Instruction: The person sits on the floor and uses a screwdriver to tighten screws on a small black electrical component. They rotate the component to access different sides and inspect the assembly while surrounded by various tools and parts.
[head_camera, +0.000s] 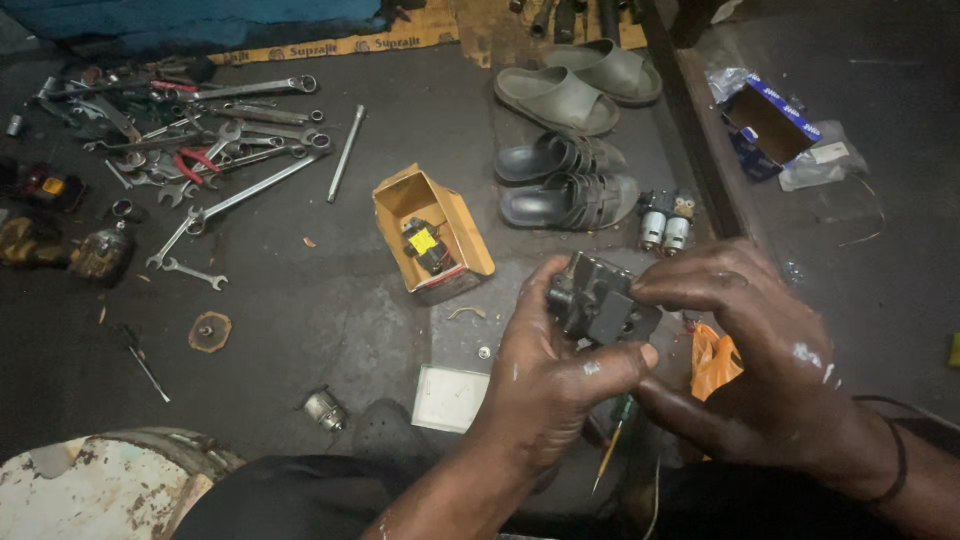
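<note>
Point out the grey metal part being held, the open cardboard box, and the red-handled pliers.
grey metal part (600, 300), head view, its flat top face.
open cardboard box (462, 228), head view, right side wall.
red-handled pliers (195, 162), head view, red handle.

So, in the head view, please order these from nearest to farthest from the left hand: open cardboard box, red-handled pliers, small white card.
From the left hand:
1. Small white card, on the floor just to its left.
2. Open cardboard box, up and left.
3. Red-handled pliers, far left among the wrenches.
</note>
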